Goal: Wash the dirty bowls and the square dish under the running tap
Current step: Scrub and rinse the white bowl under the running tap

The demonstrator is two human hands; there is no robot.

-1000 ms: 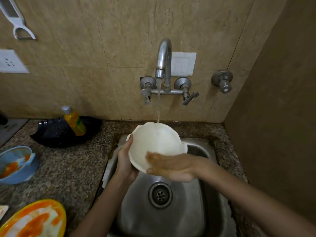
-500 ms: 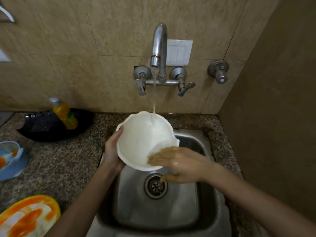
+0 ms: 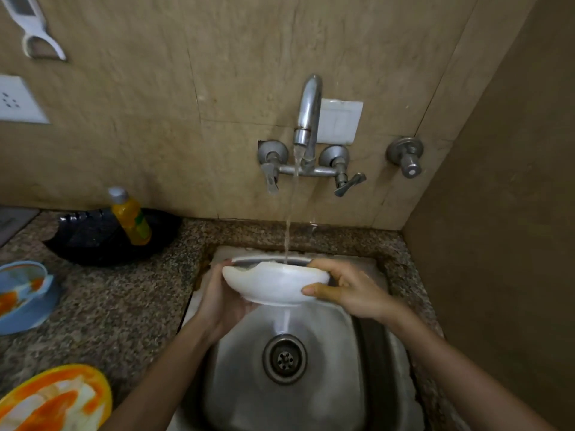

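White bowl (image 3: 273,283) sits over sink (image 3: 367,353), under tap (image 3: 306,119) stream, rim tipped away. Left hand (image 3: 222,301) cups its underside, right hand (image 3: 348,287) pinches the rim w/ thumb & fingers. Prob. light, stiff, wet & slippery; best held at rim + base.

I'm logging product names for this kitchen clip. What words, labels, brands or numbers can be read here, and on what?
None can be read.
Yellow bottle: its green label is too blurred to read.
Wall socket, switch plate, tap, white bowl: no print visible.
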